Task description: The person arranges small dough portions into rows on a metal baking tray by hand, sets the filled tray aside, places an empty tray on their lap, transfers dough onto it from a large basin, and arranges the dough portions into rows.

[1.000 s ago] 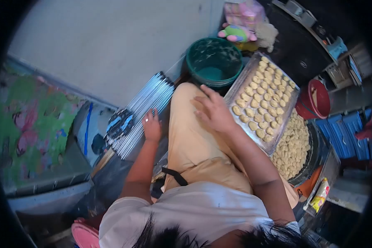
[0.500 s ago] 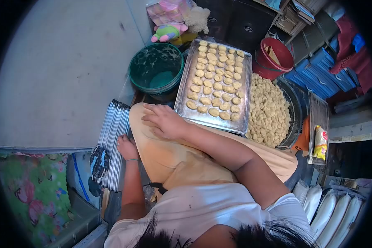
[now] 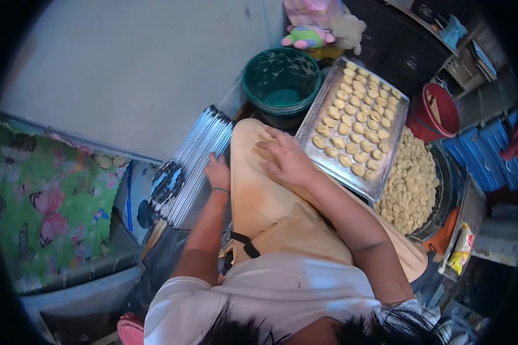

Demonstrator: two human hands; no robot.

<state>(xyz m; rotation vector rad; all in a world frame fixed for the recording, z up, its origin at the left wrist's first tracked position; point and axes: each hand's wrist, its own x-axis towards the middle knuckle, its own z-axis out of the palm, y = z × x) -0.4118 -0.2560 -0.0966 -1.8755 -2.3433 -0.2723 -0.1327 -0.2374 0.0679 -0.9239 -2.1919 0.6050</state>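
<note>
My left hand is at the near side of a stack of metal baking trays standing on edge, its fingers bent over the rim of the outermost tray; the fingertips are partly hidden. My right hand lies on my tan-trousered knee, fingers spread and holding nothing. Just right of it, a metal tray carries rows of small flattened dough pieces. Beside that tray, a big dark tub is heaped with many more dough pieces.
A green bucket stands behind my knee, a red bucket at the far right. A yellow-and-white packet lies on a narrow tray at the right. A pale wall panel and a butterfly-print cloth are on the left.
The view has swung left, so everything sits farther right in the picture. My left hand stays at the tray stack, and my right hand remains on my knee.
</note>
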